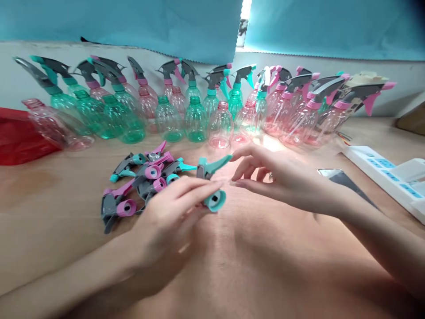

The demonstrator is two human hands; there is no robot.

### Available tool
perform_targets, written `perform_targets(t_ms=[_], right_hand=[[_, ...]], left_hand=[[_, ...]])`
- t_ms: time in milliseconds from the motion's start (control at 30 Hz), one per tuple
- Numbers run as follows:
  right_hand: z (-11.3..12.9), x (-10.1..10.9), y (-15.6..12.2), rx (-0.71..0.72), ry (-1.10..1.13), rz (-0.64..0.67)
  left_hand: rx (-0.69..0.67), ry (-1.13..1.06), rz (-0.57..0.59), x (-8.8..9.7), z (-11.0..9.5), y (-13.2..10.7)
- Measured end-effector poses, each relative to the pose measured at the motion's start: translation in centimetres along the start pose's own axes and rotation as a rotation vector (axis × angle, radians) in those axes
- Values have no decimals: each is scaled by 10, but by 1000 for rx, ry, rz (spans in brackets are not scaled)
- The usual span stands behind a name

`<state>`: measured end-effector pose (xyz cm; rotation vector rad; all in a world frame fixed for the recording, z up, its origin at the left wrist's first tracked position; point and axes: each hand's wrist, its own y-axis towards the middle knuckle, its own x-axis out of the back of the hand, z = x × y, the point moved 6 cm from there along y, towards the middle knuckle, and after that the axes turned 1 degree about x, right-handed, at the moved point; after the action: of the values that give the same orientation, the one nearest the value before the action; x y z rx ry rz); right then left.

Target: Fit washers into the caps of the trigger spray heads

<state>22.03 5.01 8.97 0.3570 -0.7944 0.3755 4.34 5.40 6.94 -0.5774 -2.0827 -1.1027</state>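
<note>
My left hand [181, 201] is closed around a spray trigger head [217, 201] with a grey body, a teal trigger and a teal screw collar. The collar's opening faces me, and the fingers hide much of the body. At the tip of the teal trigger is my right hand [265, 175], thumb and index finger apart; whether the index fingertip touches the trigger I cannot tell. Nothing shows in that hand. Beside my left hand lies a pile of loose spray trigger heads [153, 172], grey with pink or teal parts.
Behind stand open bottles, such as a green bottle [195, 119] and a pink bottle [220, 126], before several bottles with sprayers fitted [302, 110]. A red bag [23, 137] lies left. A phone [348, 184] and white power strip [381, 170] lie right.
</note>
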Motion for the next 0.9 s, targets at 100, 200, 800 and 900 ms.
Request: perform_targets(t_ms=[100,200,800,900], right_hand=[[-8,-5,1,-56,-44,42],[-13,-12,0,-94,-77,100],[-30,-26,-2,-184,-192,244],[-30,-26,-1,-179,-200,261]], left_hand=[[73,192,83,27,24,4],[134,316,176,47,45,6],[61,489,443,36,83,-1],[36,512,440,36,84,5]])
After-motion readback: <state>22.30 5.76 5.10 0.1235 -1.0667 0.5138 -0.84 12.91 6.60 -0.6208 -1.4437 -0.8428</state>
